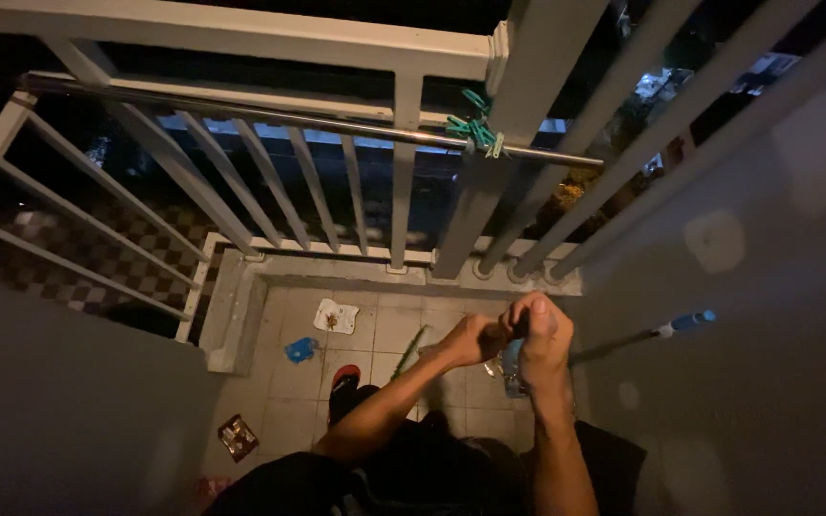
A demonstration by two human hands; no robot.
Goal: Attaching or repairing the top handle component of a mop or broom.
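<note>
Lower right of head view: left hand (471,340) and right hand (541,334) meet, both grips curled together on something small, too dark to identify. Green pegs (475,129) clipped on steel rail (270,117), upper centre. Sandal (343,382) on tiled floor (289,401) below. Working item between fingers.

A glossy metal rod (241,113) carries plastic pegs (475,129) above matt floor tiles (289,411) and painted railing (403,172).

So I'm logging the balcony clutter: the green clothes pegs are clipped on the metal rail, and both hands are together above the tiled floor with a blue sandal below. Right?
Not quite. In the head view the sandal is red, not blue. The green clothes pegs are on the metal rail, and the left hand and right hand meet above the tiled floor.
</note>
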